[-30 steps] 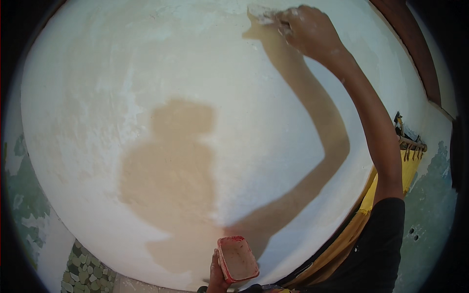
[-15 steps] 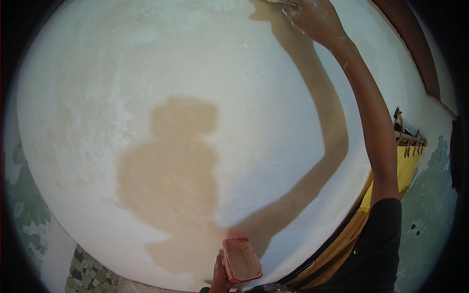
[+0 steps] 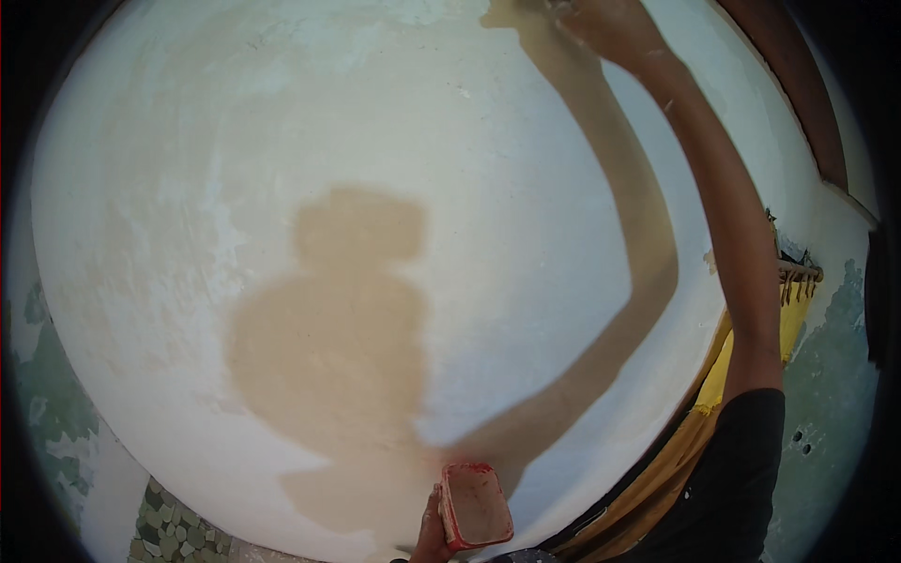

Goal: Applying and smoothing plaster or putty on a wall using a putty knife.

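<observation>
At the lower middle, my left hand (image 3: 432, 531) is closed round the side of a small red rectangular tub (image 3: 454, 522). The tub is tilted so that its open top faces me, and pale, greyish-pink paste (image 3: 479, 502) coats its inside. My right arm stretches up to the top edge, where my right hand (image 3: 615, 33) is closed against the pale wall (image 3: 357, 103). Its fingers grip a thin flat tool that is mostly cut off by the upper edge, so its kind is hidden. Pale smears mark the hand.
Shadows of my head, body and arm fall across the wall. Right of it, a yellow and brown curtain (image 3: 657, 483) hangs from a rod (image 3: 798, 272). Patchy green wall (image 3: 826, 413) lies beyond. Pebble-patterned flooring (image 3: 174, 530) shows at lower left, and a dark brown beam (image 3: 798, 84) at upper right.
My right hand has shifted slightly up, and less of the flat tool shows. The tub and my left hand sit a little farther right and lower in view.
</observation>
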The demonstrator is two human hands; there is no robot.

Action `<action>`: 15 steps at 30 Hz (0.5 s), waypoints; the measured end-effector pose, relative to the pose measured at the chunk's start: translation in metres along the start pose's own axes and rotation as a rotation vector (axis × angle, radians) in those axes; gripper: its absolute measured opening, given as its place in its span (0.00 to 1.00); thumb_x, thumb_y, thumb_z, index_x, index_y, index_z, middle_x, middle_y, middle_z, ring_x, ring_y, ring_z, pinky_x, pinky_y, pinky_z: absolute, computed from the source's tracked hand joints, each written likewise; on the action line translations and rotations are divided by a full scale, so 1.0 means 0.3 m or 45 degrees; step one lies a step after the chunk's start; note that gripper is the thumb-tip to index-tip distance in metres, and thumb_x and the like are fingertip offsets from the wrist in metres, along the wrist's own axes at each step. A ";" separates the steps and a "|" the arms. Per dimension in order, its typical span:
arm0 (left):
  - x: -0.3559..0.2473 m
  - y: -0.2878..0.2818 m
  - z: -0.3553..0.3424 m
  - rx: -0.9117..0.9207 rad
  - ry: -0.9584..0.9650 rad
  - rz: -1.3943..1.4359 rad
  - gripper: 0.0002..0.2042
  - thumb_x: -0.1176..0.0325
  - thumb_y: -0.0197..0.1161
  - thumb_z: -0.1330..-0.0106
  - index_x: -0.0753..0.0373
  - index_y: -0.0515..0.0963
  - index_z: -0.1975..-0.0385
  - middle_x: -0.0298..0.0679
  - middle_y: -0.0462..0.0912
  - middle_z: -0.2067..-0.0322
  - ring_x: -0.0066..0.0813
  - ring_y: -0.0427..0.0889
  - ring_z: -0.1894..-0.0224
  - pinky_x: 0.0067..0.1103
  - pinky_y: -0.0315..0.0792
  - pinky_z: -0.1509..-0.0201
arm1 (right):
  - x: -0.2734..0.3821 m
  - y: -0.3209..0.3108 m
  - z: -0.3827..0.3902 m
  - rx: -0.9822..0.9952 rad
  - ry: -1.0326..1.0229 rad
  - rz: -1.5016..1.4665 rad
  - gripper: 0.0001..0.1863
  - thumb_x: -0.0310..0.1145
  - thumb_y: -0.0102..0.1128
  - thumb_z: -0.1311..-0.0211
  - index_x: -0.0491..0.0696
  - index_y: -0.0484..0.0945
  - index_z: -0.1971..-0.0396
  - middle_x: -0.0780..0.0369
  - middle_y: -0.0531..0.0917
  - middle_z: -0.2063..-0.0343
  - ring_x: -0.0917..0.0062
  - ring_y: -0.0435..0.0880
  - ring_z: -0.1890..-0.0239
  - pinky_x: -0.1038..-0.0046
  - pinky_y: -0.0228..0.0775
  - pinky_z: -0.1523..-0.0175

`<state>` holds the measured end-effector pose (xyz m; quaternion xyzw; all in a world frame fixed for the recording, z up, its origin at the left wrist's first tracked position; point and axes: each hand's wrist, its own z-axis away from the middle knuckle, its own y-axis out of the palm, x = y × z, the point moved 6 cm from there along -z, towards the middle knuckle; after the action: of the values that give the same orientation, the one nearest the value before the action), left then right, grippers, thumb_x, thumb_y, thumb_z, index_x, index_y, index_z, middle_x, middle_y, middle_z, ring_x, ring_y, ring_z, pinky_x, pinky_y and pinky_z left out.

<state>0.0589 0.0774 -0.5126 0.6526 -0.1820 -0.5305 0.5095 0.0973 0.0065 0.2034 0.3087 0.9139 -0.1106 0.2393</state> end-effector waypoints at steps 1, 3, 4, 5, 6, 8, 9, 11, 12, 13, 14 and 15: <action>-0.005 -0.004 -0.012 0.017 -0.013 -0.007 0.36 0.37 0.38 0.23 0.61 0.64 0.29 0.54 0.75 0.37 0.55 0.77 0.38 0.53 0.72 0.34 | -0.022 0.053 0.010 0.107 0.075 0.012 0.15 0.29 0.61 0.36 0.46 0.87 0.52 0.53 0.89 0.55 0.59 0.84 0.50 0.62 0.74 0.40; -0.010 -0.010 -0.039 0.032 -0.023 -0.001 0.36 0.36 0.38 0.23 0.61 0.64 0.29 0.54 0.75 0.37 0.55 0.77 0.37 0.53 0.72 0.34 | -0.023 0.121 0.094 0.141 0.138 -0.115 0.14 0.26 0.60 0.39 0.45 0.87 0.54 0.52 0.87 0.54 0.59 0.82 0.46 0.62 0.73 0.38; -0.008 -0.006 -0.054 0.047 -0.039 -0.003 0.36 0.36 0.38 0.23 0.61 0.64 0.29 0.54 0.75 0.37 0.55 0.77 0.37 0.53 0.72 0.34 | -0.027 0.124 0.137 -0.057 0.024 0.047 0.18 0.27 0.62 0.41 0.48 0.86 0.50 0.54 0.88 0.55 0.59 0.83 0.50 0.62 0.75 0.41; -0.002 0.003 -0.079 0.061 -0.052 -0.003 0.36 0.36 0.38 0.23 0.61 0.64 0.29 0.54 0.75 0.37 0.55 0.77 0.37 0.53 0.72 0.34 | -0.022 0.109 0.174 -0.256 -0.096 0.206 0.22 0.28 0.64 0.44 0.51 0.85 0.47 0.57 0.88 0.55 0.60 0.85 0.53 0.62 0.78 0.45; 0.002 -0.008 -0.080 0.055 -0.060 0.005 0.36 0.36 0.38 0.23 0.61 0.64 0.29 0.54 0.75 0.37 0.55 0.77 0.37 0.53 0.72 0.34 | 0.009 0.107 0.200 -0.265 -0.088 0.094 0.23 0.28 0.64 0.48 0.49 0.86 0.48 0.56 0.88 0.58 0.59 0.85 0.54 0.60 0.78 0.46; 0.021 -0.025 -0.071 0.044 -0.079 0.021 0.36 0.36 0.38 0.23 0.61 0.64 0.29 0.54 0.75 0.37 0.55 0.77 0.37 0.53 0.72 0.34 | 0.049 0.112 0.234 -0.152 -0.116 0.150 0.22 0.28 0.64 0.48 0.48 0.86 0.49 0.56 0.88 0.58 0.58 0.85 0.54 0.59 0.78 0.46; 0.033 -0.032 -0.061 0.039 -0.088 0.030 0.36 0.36 0.38 0.23 0.61 0.64 0.29 0.54 0.75 0.37 0.55 0.77 0.37 0.53 0.72 0.34 | 0.070 0.114 0.247 -0.047 -0.147 0.212 0.21 0.28 0.63 0.47 0.47 0.86 0.50 0.55 0.88 0.59 0.58 0.85 0.54 0.58 0.78 0.46; 0.042 -0.047 -0.044 0.031 -0.095 0.045 0.36 0.36 0.38 0.23 0.61 0.64 0.29 0.54 0.74 0.37 0.55 0.77 0.37 0.54 0.72 0.34 | 0.120 0.063 0.261 0.034 -0.182 0.156 0.19 0.27 0.63 0.46 0.46 0.86 0.52 0.54 0.87 0.60 0.58 0.85 0.54 0.59 0.78 0.46; 0.038 -0.055 -0.038 0.028 -0.091 0.052 0.36 0.36 0.38 0.23 0.60 0.64 0.29 0.55 0.74 0.37 0.55 0.77 0.37 0.54 0.72 0.34 | 0.143 0.048 0.254 0.107 -0.217 0.106 0.18 0.26 0.62 0.45 0.44 0.86 0.54 0.53 0.87 0.60 0.58 0.85 0.54 0.59 0.77 0.46; 0.032 -0.065 -0.028 0.022 -0.082 0.060 0.36 0.36 0.38 0.23 0.60 0.64 0.29 0.55 0.74 0.37 0.55 0.77 0.37 0.54 0.72 0.34 | 0.120 0.040 0.223 0.097 -0.221 0.090 0.18 0.26 0.62 0.45 0.44 0.86 0.54 0.53 0.87 0.60 0.58 0.85 0.54 0.59 0.77 0.46; 0.022 -0.077 -0.018 0.022 -0.078 0.060 0.36 0.36 0.38 0.23 0.60 0.64 0.29 0.55 0.74 0.37 0.55 0.77 0.37 0.54 0.72 0.34 | 0.063 0.026 0.181 0.040 -0.256 -0.117 0.17 0.25 0.61 0.44 0.44 0.85 0.54 0.52 0.87 0.60 0.57 0.85 0.55 0.59 0.78 0.47; 0.015 -0.076 -0.024 0.039 -0.086 0.055 0.37 0.36 0.38 0.23 0.60 0.64 0.29 0.55 0.74 0.37 0.55 0.77 0.37 0.54 0.72 0.34 | 0.016 0.005 0.137 -0.013 -0.291 -0.302 0.16 0.24 0.60 0.44 0.43 0.85 0.55 0.51 0.87 0.61 0.55 0.85 0.56 0.59 0.78 0.48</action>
<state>0.0600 0.0869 -0.5351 0.6379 -0.2214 -0.5383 0.5043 0.1101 -0.0043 0.1655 0.1826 0.9113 -0.1678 0.3286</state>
